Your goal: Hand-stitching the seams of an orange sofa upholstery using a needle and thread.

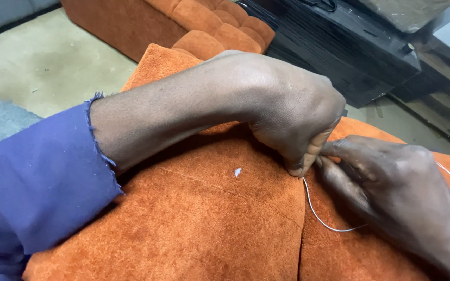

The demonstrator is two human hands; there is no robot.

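Observation:
My left hand (292, 114) reaches across an orange upholstered cushion (204, 218), its fingers pinched together at the seam between two padded sections. My right hand (391, 182) lies next to it on the cushion, fingertips touching the left hand's fingertips at the same spot. A thin white thread (323, 221) runs from the pinch point, loops down over the fabric and passes under my right hand, showing again by the wrist. Whether a needle is held is hidden by the fingers. A blue sleeve (32, 182) with a frayed cuff covers my left forearm.
Another orange tufted sofa piece (209, 21) stands behind on the concrete floor (42, 57). A black wrapped cabinet-like block (339, 47) sits at the back right. A small white fleck (237, 171) lies on the cushion.

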